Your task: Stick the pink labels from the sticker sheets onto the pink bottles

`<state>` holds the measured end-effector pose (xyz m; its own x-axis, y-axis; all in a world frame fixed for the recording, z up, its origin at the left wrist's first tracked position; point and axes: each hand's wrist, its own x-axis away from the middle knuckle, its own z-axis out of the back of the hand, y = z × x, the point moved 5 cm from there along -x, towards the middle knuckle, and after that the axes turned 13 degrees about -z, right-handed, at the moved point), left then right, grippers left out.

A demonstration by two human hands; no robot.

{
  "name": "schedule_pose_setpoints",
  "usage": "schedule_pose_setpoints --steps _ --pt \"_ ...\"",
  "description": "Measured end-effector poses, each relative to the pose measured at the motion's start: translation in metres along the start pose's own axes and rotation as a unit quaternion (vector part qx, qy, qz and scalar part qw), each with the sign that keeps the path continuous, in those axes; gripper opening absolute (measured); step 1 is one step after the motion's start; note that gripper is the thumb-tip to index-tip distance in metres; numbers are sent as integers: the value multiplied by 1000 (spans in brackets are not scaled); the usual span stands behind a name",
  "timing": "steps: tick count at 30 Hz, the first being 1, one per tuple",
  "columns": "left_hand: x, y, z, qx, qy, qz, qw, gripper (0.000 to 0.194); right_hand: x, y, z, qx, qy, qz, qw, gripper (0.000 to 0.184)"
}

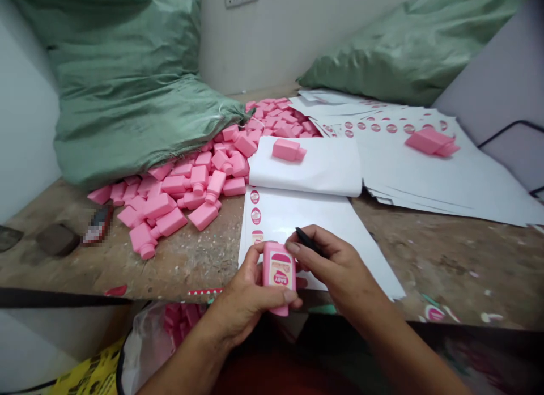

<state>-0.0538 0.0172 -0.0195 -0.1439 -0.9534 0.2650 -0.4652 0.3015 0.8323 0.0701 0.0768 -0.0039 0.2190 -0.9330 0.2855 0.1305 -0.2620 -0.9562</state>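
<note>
Pink plastic bottle sits upright in my left hand, narrow end down, with my thumb across its lower front and a printed "BABY" label facing me. My right hand is close beside it, the two hands nearly together around the bottle. Its fingers pinch a slim black pen, though too little shows to rule out a marker, and the fingertips reach the bottle's upper edge. The bottle looks light, hollow and stiff, with a smooth skin that could slip, so the broad flat sides seem the surest place to grip.

Just beyond my hands lies a white label sheet, with round printed labels down its left edge and its far part curled over. A lone bottle rests on that curl. To the left, a heap of pink bottles spills from a green woven sack across the scuffed wooden surface. To the right, a stack of label sheets carries another pink bottle, with a second green sack behind it. Below the edge, a plastic bag holds more pink bottles.
</note>
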Motion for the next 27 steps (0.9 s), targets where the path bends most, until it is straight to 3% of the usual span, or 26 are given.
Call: schedule_pose_setpoints --steps 3,6,9,11,13,16,19,23,25,27 --pt "33 18 40 -151 -14 37 988 78 -2 4 5 46 28 9 999 23" --pt "80 51 92 -390 -25 77 917 85 -6 9 11 90 62 17 994 28" --pt "96 93 120 -498 83 -14 863 59 -11 12 14 115 81 47 989 31" --pt "77 113 118 -542 130 -111 823 39 -13 13 11 141 69 71 985 32" --pt "41 123 108 -586 140 -205 771 29 -14 15 6 178 49 86 979 32" --pt "-16 121 107 -601 153 -236 748 25 -14 16 2 222 42 97 969 34" --pt "-43 115 117 -600 165 -232 748 27 -13 14 3 239 51 100 965 35" --pt "-38 113 124 -566 160 -234 774 41 -15 10 2 242 60 81 965 33" --pt "-31 113 125 -469 174 -247 830 54 -19 10 -2 248 49 76 965 31" --pt "-27 109 123 -299 185 -247 903 59 -22 12 -7 271 34 82 959 28"
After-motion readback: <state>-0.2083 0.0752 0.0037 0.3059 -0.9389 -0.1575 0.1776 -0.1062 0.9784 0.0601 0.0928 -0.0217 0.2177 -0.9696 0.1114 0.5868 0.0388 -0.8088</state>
